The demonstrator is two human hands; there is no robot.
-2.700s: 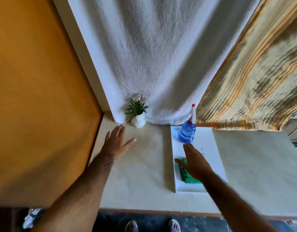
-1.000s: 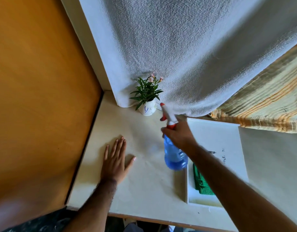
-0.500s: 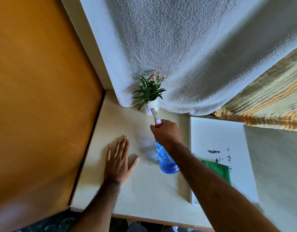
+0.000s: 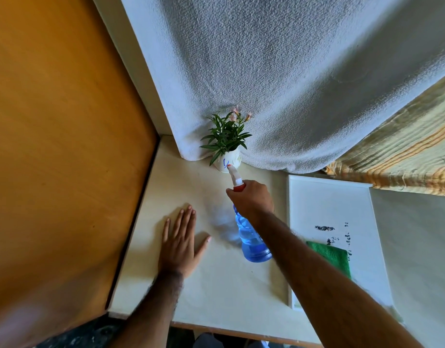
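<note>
While the right hand (image 4: 251, 199) curls its fingers round the neck of the spray bottle (image 4: 252, 243), the bottle tilts above the table (image 4: 216, 292) in the middle of the frame. It is see-through blue plastic, bumpy, and its white nozzle points at the little plant pot (image 4: 227, 162). Lower left of it, the left hand (image 4: 178, 243) lies flat on the smooth table, fingers straight, holding nothing.
</note>
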